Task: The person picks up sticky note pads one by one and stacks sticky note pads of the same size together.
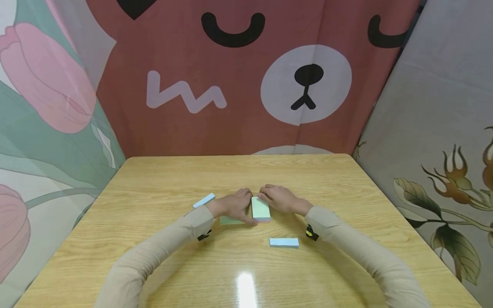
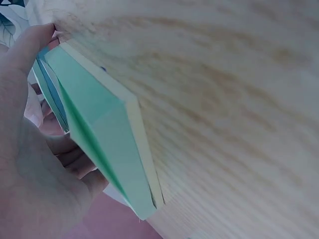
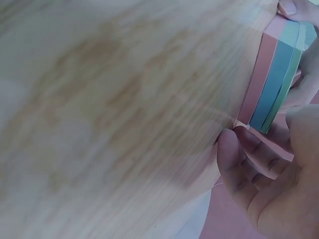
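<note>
A small stack of sticky note pads (image 1: 260,208), green on top with blue and pink layers (image 3: 273,64) below, lies between the two hands. My left hand (image 1: 236,206) holds it from the left, thumb at the near end and fingers toward the far end. From the far right, my right hand (image 1: 283,199) grips the corner with bent fingers; its thumb (image 3: 230,147) is right by the pink layer. Beneath the left palm sits another pad, green over pale yellow (image 2: 107,114), its green sheets partly parted along one side.
One light blue strip pad (image 1: 203,200) lies at an angle left of the left hand. Nearer the front, a second blue strip pad (image 1: 284,243) lies on the wooden table (image 1: 173,273). A printed bear curtain (image 1: 246,128) hangs behind the far edge, with patterned cloths at both sides.
</note>
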{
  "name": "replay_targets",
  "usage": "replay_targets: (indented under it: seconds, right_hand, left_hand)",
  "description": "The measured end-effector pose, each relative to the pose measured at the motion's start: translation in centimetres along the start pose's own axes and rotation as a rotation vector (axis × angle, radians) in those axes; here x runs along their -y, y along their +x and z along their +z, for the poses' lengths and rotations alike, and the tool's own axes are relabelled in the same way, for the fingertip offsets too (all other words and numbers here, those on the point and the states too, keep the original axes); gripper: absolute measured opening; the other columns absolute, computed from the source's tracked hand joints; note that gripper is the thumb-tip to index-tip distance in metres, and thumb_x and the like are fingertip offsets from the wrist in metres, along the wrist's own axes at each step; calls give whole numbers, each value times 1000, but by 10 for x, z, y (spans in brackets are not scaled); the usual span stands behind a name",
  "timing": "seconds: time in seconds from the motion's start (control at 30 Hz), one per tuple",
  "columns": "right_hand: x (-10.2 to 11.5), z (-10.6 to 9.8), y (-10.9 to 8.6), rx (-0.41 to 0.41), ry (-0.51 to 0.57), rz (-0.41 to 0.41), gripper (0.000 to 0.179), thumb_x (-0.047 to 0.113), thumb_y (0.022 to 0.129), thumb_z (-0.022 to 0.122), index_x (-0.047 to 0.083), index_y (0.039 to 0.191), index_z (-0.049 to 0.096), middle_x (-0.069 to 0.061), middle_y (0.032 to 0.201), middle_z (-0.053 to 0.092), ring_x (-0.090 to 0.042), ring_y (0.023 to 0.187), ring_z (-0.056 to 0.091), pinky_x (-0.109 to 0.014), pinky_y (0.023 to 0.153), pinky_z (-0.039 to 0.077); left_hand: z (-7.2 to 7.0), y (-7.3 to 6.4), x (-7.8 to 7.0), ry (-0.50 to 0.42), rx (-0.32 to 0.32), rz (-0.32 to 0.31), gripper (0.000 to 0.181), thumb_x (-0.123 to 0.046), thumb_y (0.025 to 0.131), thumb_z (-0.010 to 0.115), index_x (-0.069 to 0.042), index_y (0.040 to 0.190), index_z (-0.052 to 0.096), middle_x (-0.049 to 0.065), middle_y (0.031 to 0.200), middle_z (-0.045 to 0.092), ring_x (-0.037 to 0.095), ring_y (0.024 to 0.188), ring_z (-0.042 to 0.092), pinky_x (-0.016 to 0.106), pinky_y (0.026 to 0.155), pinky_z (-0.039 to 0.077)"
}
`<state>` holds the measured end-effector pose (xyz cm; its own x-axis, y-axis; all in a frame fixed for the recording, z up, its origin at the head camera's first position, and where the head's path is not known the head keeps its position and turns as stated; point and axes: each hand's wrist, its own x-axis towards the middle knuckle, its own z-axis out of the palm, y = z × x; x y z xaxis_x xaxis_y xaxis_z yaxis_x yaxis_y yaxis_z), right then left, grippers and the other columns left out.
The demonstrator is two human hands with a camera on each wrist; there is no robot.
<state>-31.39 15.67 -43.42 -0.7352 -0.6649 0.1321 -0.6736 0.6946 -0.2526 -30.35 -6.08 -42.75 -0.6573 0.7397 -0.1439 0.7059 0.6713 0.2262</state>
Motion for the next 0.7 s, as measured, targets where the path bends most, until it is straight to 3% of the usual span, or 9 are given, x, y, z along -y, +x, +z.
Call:
replay_targets:
  seconds: [0.2, 0.47, 0.7]
  right_hand:
    - [-1, -1, -1, -13, 42, -3, 27, 25, 107, 47, 8, 113, 67, -2, 98, 63, -11, 80, 57, -31, 68, 49]
    - [-4, -3, -5, -21, 32, 20, 26, 29, 106, 49, 8, 110, 65, 0, 92, 63, -8, 71, 55, -28, 61, 47]
    - [-2, -10, -10, 22, 29, 22, 31, 32, 106, 48, 6, 116, 63, 2, 88, 63, -7, 70, 56, -28, 61, 48]
  left_hand:
    - [-2, -1, 0, -10, 4, 5, 89, -66, 84, 66, 0, 138, 42, 8, 132, 40, 18, 114, 41, 32, 95, 45]
    - [-1, -2, 1, -38, 9, 2, 87, -65, 84, 67, -1, 137, 42, 7, 133, 39, 18, 115, 40, 32, 94, 45]
    - [-2, -4, 3, -67, 41, 11, 93, -64, 84, 67, 1, 143, 36, 9, 140, 34, 19, 121, 37, 33, 96, 45]
